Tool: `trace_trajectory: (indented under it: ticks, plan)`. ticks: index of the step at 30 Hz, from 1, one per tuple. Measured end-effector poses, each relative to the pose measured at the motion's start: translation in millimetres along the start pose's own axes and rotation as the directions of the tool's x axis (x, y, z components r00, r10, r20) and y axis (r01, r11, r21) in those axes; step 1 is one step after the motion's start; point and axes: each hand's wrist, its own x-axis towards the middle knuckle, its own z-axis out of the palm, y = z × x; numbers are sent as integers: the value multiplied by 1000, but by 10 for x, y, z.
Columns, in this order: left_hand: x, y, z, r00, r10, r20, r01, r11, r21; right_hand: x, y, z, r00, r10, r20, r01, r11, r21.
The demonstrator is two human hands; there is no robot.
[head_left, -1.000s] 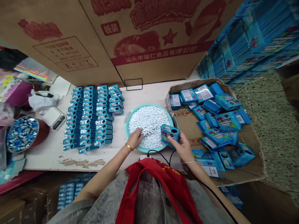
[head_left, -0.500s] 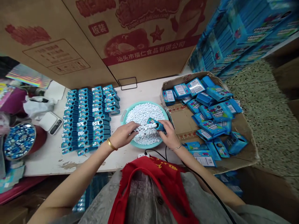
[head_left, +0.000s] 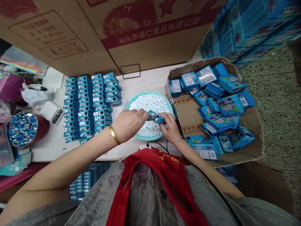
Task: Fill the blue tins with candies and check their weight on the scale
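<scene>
Over a mint-green basin (head_left: 138, 137) heaped with small white candies (head_left: 149, 101), my right hand (head_left: 171, 128) grips a small blue candy box (head_left: 161, 120). A round hole in the box's end faces left, with white showing in it. My left hand (head_left: 131, 123) is closed on a small dark scoop (head_left: 151, 117), its tip at the box's hole. The fingers of that hand hide the scoop's handle. To the left stand rows of blue boxes (head_left: 86, 106) with holes facing up, several showing white candies.
A cut-down carton (head_left: 185, 116) of loose blue boxes (head_left: 216, 122) stands right of the basin. Large cartons (head_left: 150, 53) rise behind. At left are a white scale (head_left: 51, 112) and a tub of shiny blue pieces (head_left: 23, 128). A black cable (head_left: 207, 179) crosses my right forearm.
My left hand has turned over and moved right, bringing the scoop to the box's hole. The candies heaped on the scoop no longer show. My right hand still holds the box.
</scene>
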Motion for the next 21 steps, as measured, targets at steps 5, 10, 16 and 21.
trace_trajectory:
  ticks: [5,10,16,21]
  plan:
    - [-152,-559,729,970,-240,-30,235,965,-112,-31,61,-68,993,80,-85,-76,996,43]
    - [168,-638,1755,926,-373,60,367,850,-378,-63,88,-148,965,214,-155,-204,976,75]
    - [790,-251,2112,942,-335,-19,280,817,-504,-94,85,-164,949,257,-184,-245,966,88]
    - [504,-398,1958,959,-278,-58,198,802,-564,-125,102,-160,944,269,-190,-257,962,88]
